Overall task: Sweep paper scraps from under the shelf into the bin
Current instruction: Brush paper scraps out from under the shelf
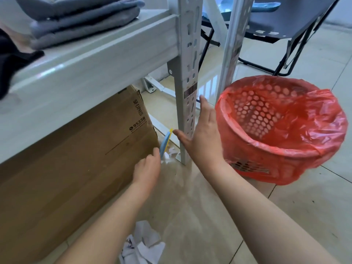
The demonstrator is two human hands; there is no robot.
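Observation:
White paper scraps [170, 151] lie on the floor at the foot of the white shelf post [187, 79], under the shelf edge. My left hand [147, 168] grips a small blue and yellow brush [166, 142] whose tip rests against those scraps. My right hand [200, 134] is spread open, thumb touching the post, fingers pointing up beside it. A red perforated bin [253, 147] lined with a red plastic bag stands tilted just right of that hand. A second heap of crumpled paper scraps [142, 242] lies near my left forearm at the bottom of the view.
A large cardboard box [76, 155] fills the space under the shelf on the left. Folded grey towels [80, 20] rest on the shelf board. A dark folding chair [282, 25] stands behind the bin on the tiled floor.

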